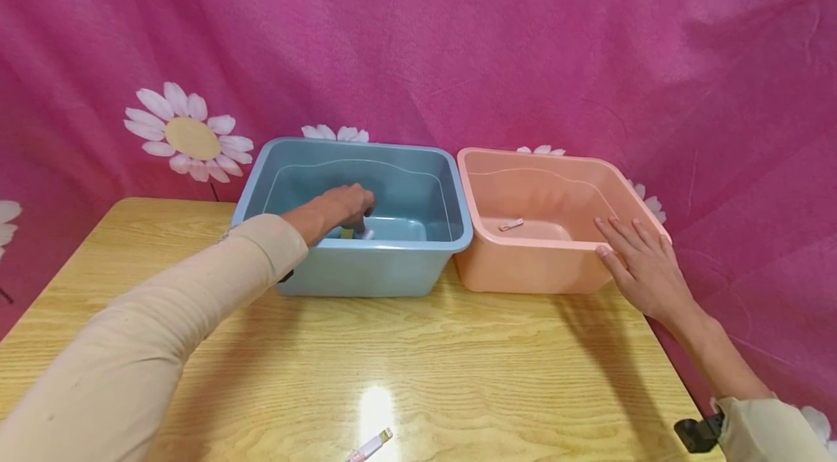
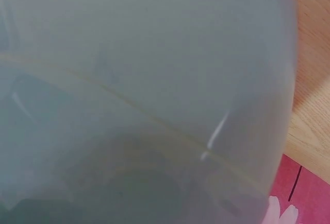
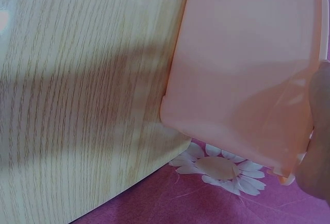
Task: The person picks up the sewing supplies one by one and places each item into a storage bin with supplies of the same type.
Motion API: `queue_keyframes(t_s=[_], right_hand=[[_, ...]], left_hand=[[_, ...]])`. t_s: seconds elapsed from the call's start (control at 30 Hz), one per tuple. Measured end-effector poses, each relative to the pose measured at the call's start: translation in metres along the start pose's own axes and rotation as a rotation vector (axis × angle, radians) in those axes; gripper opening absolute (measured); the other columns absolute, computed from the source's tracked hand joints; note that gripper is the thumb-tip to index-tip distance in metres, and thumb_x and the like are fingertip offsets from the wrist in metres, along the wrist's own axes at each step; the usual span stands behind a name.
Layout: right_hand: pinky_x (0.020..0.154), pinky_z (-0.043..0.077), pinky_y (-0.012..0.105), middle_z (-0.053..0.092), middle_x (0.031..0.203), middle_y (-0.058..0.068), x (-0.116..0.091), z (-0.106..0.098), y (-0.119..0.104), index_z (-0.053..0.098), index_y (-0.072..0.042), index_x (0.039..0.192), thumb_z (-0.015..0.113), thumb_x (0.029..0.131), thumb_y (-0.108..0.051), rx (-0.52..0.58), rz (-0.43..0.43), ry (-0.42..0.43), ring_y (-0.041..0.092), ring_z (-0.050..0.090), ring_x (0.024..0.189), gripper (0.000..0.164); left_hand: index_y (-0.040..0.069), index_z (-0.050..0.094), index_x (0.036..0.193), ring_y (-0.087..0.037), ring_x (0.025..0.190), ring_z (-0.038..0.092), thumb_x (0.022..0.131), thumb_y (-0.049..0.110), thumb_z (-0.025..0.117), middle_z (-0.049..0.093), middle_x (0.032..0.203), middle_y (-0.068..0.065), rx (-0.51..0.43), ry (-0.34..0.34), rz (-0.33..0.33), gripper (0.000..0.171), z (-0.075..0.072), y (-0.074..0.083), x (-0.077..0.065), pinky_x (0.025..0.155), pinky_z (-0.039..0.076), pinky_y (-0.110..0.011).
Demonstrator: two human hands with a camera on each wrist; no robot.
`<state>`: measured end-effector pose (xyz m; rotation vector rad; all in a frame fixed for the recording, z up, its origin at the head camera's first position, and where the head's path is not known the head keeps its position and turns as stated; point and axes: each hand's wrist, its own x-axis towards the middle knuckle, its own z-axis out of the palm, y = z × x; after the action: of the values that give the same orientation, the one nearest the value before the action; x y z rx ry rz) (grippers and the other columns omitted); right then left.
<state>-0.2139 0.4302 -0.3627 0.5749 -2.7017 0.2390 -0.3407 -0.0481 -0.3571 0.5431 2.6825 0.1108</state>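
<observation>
My left hand [image 1: 346,204] reaches down inside the blue bin [image 1: 366,269], fingers pointing toward its floor. Right at the fingertips is a small white thing [image 1: 368,234], with a small yellowish piece [image 1: 346,233] beside it; I cannot tell whether the fingers pinch either one. In the left wrist view only the blue bin's wall [image 2: 154,54] fills most of the picture. My right hand [image 1: 644,269] rests with spread fingers over the near right corner of the pink bin [image 1: 530,269]. Inside that bin lies a small, pale, clip-like item [image 1: 511,225].
Both bins stand side by side on a wooden table [image 1: 405,353], against a magenta cloth [image 1: 418,48] with daisies. Near the table's front lies a white cable plug [image 1: 371,444] with a gold-coloured tip. The table's right edge runs close beside the pink bin.
</observation>
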Motion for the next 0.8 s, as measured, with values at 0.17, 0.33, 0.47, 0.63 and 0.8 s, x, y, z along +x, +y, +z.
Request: queue_keyframes(t_s=[0.17,0.33,0.47,0.63,0.8], right_hand=[[0.108,0.011,0.071,0.043,0.149,0.024,-0.0008,-0.0001,0.0000,0.041,-0.016,0.153,0.047,0.106,-0.029,-0.001,-0.004,0.002,0.054,0.027,0.138,0.050],[0.109,0.010,0.070,0.043,0.148,0.025,0.0006,-0.0004,0.0007,0.042,-0.015,0.153,0.048,0.106,-0.029,-0.003,-0.002,0.001,0.054,0.027,0.138,0.049],[0.109,0.010,0.071,0.043,0.148,0.025,0.0007,-0.0007,0.0008,0.041,-0.017,0.153,0.048,0.106,-0.030,-0.002,0.002,0.000,0.054,0.026,0.138,0.050],[0.108,0.011,0.071,0.043,0.148,0.025,-0.0001,-0.0005,0.0004,0.043,-0.014,0.152,0.047,0.106,-0.029,-0.003,0.000,0.000,0.054,0.027,0.138,0.049],[0.108,0.012,0.072,0.044,0.147,0.025,-0.0002,0.0005,0.0019,0.044,-0.013,0.151,0.048,0.106,-0.029,-0.011,-0.012,0.008,0.054,0.028,0.138,0.048]], left_hand=[[0.006,0.061,0.130,-0.028,0.105,0.057,0.093,0.017,0.073,0.062,0.122,-0.013,0.021,0.005,0.017,0.040,-0.0006,0.0004,-0.0019,0.096,0.048,-0.042],[0.007,0.059,0.136,-0.028,0.112,0.058,0.093,0.018,0.073,0.062,0.128,-0.014,0.032,0.032,0.028,0.047,-0.0031,-0.0004,-0.0032,0.103,0.045,-0.045],[0.009,0.057,0.139,-0.029,0.115,0.057,0.093,0.018,0.073,0.061,0.129,-0.014,0.041,0.043,0.032,0.050,-0.0051,0.0001,-0.0023,0.105,0.044,-0.046],[0.009,0.056,0.140,-0.031,0.120,0.056,0.096,0.021,0.070,0.060,0.130,-0.015,0.091,0.082,0.051,0.048,-0.0058,0.0017,-0.0043,0.105,0.043,-0.047],[0.008,0.054,0.142,-0.033,0.121,0.056,0.096,0.020,0.069,0.060,0.131,-0.018,0.158,0.140,0.115,0.050,-0.0066,0.0018,-0.0066,0.104,0.043,-0.049]])
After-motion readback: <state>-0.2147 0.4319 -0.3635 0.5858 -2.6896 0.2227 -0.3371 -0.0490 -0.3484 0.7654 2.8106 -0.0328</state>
